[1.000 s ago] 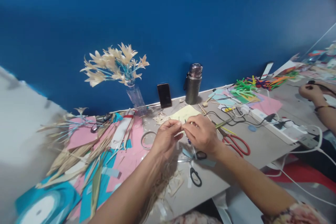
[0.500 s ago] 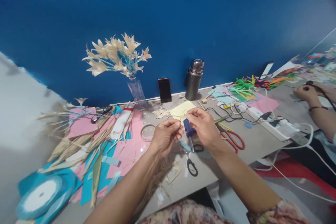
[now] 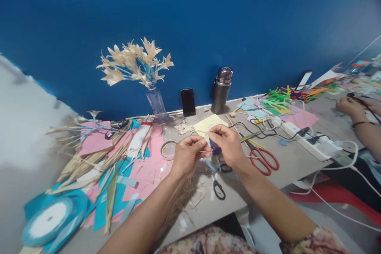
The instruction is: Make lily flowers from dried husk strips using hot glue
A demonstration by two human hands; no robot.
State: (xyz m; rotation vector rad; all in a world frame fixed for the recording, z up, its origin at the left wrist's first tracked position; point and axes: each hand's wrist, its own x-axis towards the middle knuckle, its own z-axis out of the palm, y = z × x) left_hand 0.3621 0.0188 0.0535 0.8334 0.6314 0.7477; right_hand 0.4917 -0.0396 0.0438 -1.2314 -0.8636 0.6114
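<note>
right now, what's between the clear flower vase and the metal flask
In the head view, a dark phone stands between the vase and the flask, by the blue wall.

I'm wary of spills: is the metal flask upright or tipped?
Upright: the flask stands on its base on the grey table, silver cap on top.

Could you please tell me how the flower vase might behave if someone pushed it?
The clear vase looks likely to tip, being narrow with flowers spreading wide above it. The thin-petalled flowers would probably bend or crush easily.
</note>
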